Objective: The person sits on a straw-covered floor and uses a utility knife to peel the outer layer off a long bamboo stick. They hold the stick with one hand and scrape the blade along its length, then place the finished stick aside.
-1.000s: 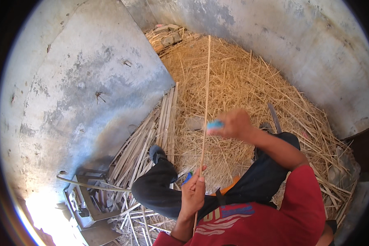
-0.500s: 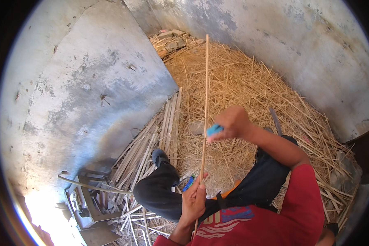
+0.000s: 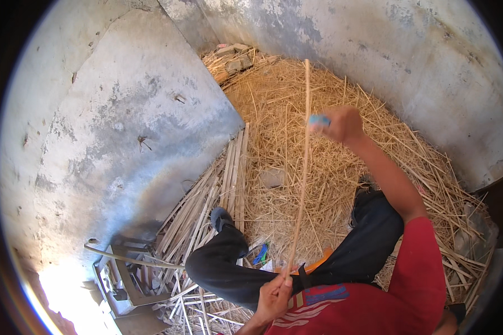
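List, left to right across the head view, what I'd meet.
Wooden frame, dark shoe, left hand, long thin strip, right hand gripping a small blue object, red sleeve.

A person in a red shirt (image 3: 413, 268) and dark trousers (image 3: 223, 279) is here with knees bent apart. The left hand (image 3: 275, 297) grips a long, pale stick (image 3: 302, 190) near its lower end; it reaches up and away over the loose straw (image 3: 332, 173). Higher up, the right hand (image 3: 343, 125) clasps a small blue object (image 3: 319, 120), blurred, right at the stick; I can't tell whether they touch. Wooden strips (image 3: 232, 173) lie by the left foot (image 3: 222, 219), alongside a stained grey wall (image 3: 123, 106).
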`<action>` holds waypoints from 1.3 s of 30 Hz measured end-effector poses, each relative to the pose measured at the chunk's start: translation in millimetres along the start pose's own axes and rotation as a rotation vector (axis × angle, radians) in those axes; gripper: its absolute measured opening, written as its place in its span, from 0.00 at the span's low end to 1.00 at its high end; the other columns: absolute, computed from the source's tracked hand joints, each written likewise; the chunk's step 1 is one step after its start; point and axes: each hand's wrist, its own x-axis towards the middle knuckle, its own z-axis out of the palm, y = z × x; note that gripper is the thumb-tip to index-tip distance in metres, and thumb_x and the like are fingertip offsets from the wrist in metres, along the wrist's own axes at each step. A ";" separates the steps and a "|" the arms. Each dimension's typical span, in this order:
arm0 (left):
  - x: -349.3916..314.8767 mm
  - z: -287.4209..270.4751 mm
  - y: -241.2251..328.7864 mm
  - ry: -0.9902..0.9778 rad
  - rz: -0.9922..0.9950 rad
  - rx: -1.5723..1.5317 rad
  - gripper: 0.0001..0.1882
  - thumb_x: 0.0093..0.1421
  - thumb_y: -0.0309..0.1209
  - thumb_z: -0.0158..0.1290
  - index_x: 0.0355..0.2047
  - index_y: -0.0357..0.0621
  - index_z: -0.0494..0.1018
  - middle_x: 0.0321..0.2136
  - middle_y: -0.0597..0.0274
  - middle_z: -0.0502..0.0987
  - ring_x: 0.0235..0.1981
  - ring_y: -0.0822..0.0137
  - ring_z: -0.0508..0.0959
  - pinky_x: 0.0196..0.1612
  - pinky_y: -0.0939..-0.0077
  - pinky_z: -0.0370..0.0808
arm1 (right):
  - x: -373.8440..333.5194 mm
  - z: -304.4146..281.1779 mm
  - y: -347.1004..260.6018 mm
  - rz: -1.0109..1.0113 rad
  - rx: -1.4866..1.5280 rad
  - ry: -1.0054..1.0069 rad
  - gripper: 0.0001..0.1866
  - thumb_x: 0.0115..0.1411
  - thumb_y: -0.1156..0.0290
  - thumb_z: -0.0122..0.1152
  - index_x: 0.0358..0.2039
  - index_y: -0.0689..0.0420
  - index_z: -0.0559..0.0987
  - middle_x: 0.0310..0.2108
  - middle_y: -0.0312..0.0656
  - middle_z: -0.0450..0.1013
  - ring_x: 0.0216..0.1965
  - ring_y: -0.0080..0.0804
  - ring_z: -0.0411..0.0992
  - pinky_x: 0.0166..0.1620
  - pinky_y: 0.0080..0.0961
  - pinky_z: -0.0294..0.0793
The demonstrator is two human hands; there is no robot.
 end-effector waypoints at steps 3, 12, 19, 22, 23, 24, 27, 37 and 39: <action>-12.7 3.9 -9.4 -0.070 0.016 0.113 0.20 0.69 0.31 0.42 0.58 0.33 0.64 0.15 0.77 0.63 0.17 0.87 0.61 0.20 0.90 0.55 | 3.0 -8.4 59.6 0.259 -0.125 -0.134 0.36 0.55 0.28 0.45 0.21 0.48 0.82 0.06 0.28 0.59 0.07 0.21 0.56 0.11 0.21 0.54; -44.5 -29.2 -19.6 -0.069 -0.103 -0.035 0.21 0.70 0.33 0.41 0.58 0.32 0.63 0.15 0.76 0.62 0.17 0.85 0.60 0.20 0.87 0.55 | -103.6 -33.7 194.6 0.858 -0.361 0.150 0.43 0.61 0.31 0.34 0.22 0.61 0.80 0.12 0.41 0.64 0.16 0.38 0.65 0.26 0.42 0.67; 13.0 -26.2 -29.8 0.037 0.118 -0.451 0.22 0.71 0.35 0.39 0.58 0.30 0.61 0.11 0.74 0.57 0.11 0.81 0.54 0.18 0.82 0.56 | -36.9 -24.5 35.9 0.742 0.166 -0.596 0.42 0.56 0.28 0.44 0.29 0.59 0.84 0.15 0.43 0.74 0.19 0.32 0.72 0.26 0.33 0.70; 47.7 -23.5 -12.6 0.018 0.081 -0.479 0.21 0.71 0.34 0.38 0.58 0.31 0.61 0.10 0.73 0.57 0.11 0.80 0.54 0.18 0.82 0.56 | -31.3 -43.3 -79.1 0.335 0.289 -0.557 0.29 0.52 0.35 0.58 0.24 0.51 0.83 0.14 0.39 0.71 0.15 0.34 0.71 0.22 0.33 0.68; 52.9 -21.8 -8.1 0.014 0.080 -0.507 0.21 0.71 0.34 0.38 0.58 0.31 0.61 0.10 0.72 0.57 0.10 0.80 0.54 0.18 0.82 0.56 | -34.0 -51.2 -107.4 0.183 0.379 -0.523 0.29 0.51 0.34 0.59 0.21 0.51 0.80 0.13 0.39 0.70 0.14 0.35 0.70 0.21 0.33 0.67; 59.5 -19.7 -3.6 -0.008 0.075 -0.534 0.21 0.71 0.33 0.37 0.57 0.31 0.61 0.10 0.72 0.57 0.10 0.80 0.54 0.18 0.82 0.55 | -37.5 -59.3 -123.7 0.040 0.453 -0.487 0.30 0.49 0.34 0.60 0.17 0.51 0.78 0.12 0.38 0.68 0.14 0.36 0.70 0.20 0.34 0.66; 62.3 -15.8 7.9 -0.004 0.061 -0.531 0.20 0.71 0.35 0.37 0.56 0.33 0.63 0.09 0.73 0.55 0.09 0.80 0.52 0.18 0.82 0.54 | -47.0 -61.7 -154.1 -0.141 0.445 -0.453 0.33 0.48 0.32 0.59 0.13 0.52 0.71 0.10 0.37 0.66 0.12 0.37 0.68 0.17 0.33 0.64; 62.8 -9.2 10.5 0.031 0.054 -0.525 0.20 0.70 0.35 0.38 0.55 0.33 0.64 0.09 0.74 0.55 0.09 0.80 0.52 0.18 0.81 0.54 | -50.6 -56.5 -157.6 -0.153 0.384 -0.365 0.36 0.48 0.28 0.55 0.09 0.50 0.67 0.07 0.37 0.62 0.09 0.34 0.65 0.14 0.32 0.60; 59.7 -5.9 13.5 0.036 0.079 -0.445 0.20 0.70 0.35 0.38 0.55 0.32 0.64 0.09 0.74 0.55 0.09 0.81 0.52 0.18 0.82 0.55 | -46.9 -45.6 -141.9 -0.084 0.318 -0.306 0.36 0.48 0.28 0.55 0.09 0.50 0.68 0.07 0.37 0.62 0.09 0.34 0.65 0.14 0.32 0.60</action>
